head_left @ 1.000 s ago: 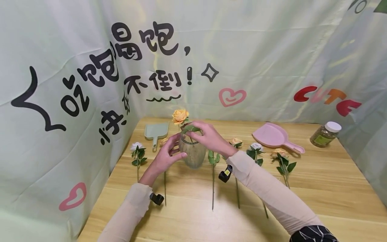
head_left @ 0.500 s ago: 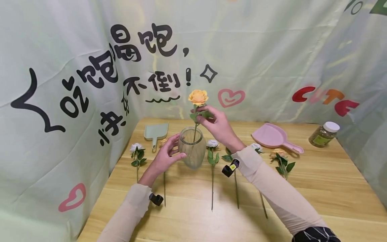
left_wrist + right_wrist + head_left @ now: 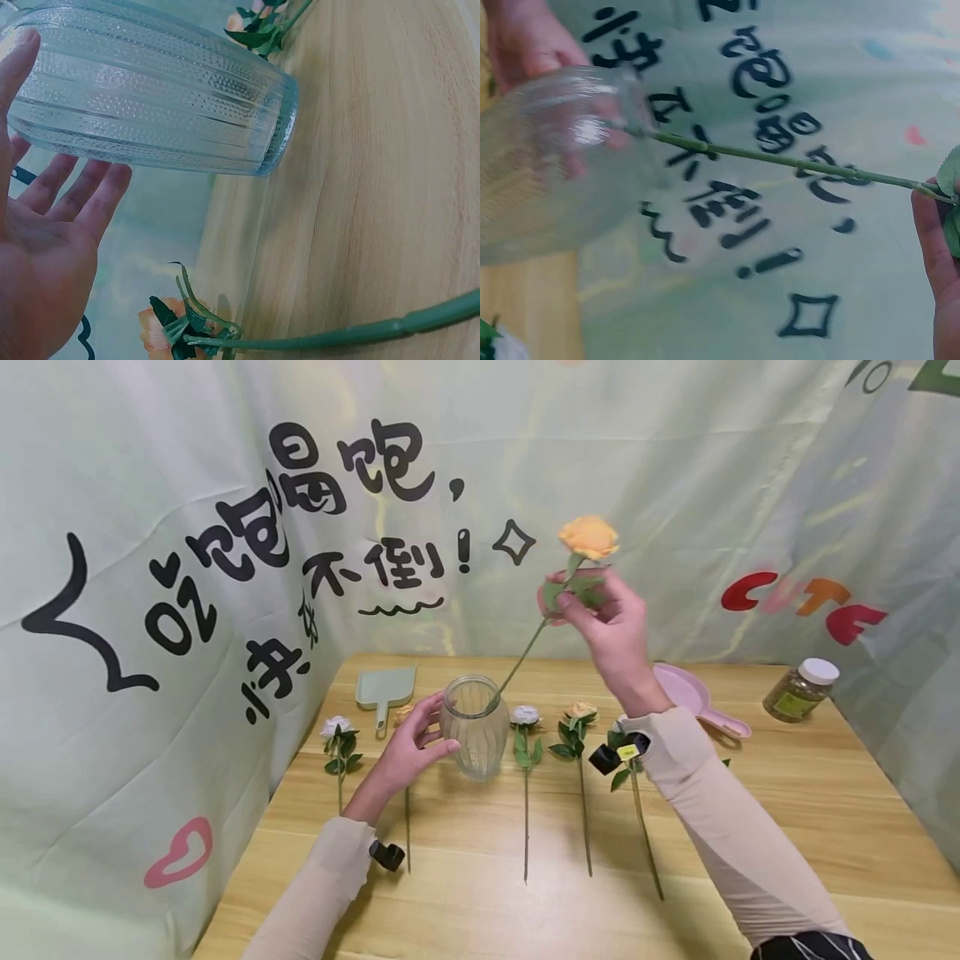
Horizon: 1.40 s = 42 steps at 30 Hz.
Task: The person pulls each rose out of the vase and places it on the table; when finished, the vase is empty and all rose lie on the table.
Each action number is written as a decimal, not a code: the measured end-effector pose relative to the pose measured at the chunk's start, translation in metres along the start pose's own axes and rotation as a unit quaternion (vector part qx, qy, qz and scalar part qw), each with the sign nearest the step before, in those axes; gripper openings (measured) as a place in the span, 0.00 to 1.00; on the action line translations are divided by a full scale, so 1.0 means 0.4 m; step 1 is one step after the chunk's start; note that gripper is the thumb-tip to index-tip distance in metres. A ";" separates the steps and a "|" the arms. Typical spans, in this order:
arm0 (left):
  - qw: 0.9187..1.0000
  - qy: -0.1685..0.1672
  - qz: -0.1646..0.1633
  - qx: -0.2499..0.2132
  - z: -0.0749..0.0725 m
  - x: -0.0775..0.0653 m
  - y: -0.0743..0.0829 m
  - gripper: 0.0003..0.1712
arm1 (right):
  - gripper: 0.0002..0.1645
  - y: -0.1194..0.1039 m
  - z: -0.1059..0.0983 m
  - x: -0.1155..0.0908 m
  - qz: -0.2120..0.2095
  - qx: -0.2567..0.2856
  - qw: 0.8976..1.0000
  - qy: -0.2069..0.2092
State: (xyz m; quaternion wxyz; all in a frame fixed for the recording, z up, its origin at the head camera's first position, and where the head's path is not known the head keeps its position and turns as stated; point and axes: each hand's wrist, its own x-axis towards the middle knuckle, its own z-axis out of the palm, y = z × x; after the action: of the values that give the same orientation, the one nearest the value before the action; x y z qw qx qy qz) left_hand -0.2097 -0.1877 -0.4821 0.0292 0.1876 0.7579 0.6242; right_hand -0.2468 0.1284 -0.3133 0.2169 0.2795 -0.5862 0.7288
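In the head view a clear ribbed glass vase (image 3: 474,735) stands upright on the table. My left hand (image 3: 411,745) holds it from the left side, thumb at the front and fingers behind; the left wrist view shows the thumb and fingertips at the glass (image 3: 150,90). Up and to the right, my right hand (image 3: 611,618) pinches a yellow-orange artificial rose (image 3: 588,537) by its stem below the bloom, among green leaves. The stem (image 3: 780,159) slants down left, its lower end at the vase mouth. The bloom is outside the right wrist view.
More artificial roses lie on the table: a white one (image 3: 337,727) at left, another white one (image 3: 525,717) right of the vase, a peach one (image 3: 581,712) beside it. Behind are a green dustpan (image 3: 386,689), a pink dustpan (image 3: 682,689) and a white-lidded jar (image 3: 801,692). Printed cloth (image 3: 637,460) hangs behind.
My right hand has moved up and right from the vase mouth, drawing the rose with it. Most of the stem is now above the rim and tilted. The left hand stays at the vase.
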 end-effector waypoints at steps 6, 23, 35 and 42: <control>1.000 -0.002 0.001 -0.005 0.003 -0.002 0.004 0.48 | 0.17 -0.050 -0.107 0.014 -0.011 0.058 0.996 0.072; 1.000 -0.004 0.004 -0.004 0.001 -0.002 0.003 0.48 | 0.28 -0.153 -0.511 -0.116 0.036 -0.058 0.988 0.136; 1.000 -0.006 0.010 0.002 -0.002 0.006 -0.001 0.48 | 0.27 -0.150 -0.751 -0.318 0.222 -0.367 0.902 0.053; 1.000 -0.005 0.007 -0.001 -0.001 0.005 -0.001 0.48 | 0.22 -0.094 -0.835 -0.404 0.308 -0.405 0.861 -0.015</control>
State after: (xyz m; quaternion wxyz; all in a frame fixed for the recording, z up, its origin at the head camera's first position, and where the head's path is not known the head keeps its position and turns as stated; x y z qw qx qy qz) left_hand -0.2115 -0.1874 -0.4819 0.0284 0.1960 0.7555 0.6245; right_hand -0.1525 0.4644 -0.4449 0.0666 -0.0166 -0.8889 0.4529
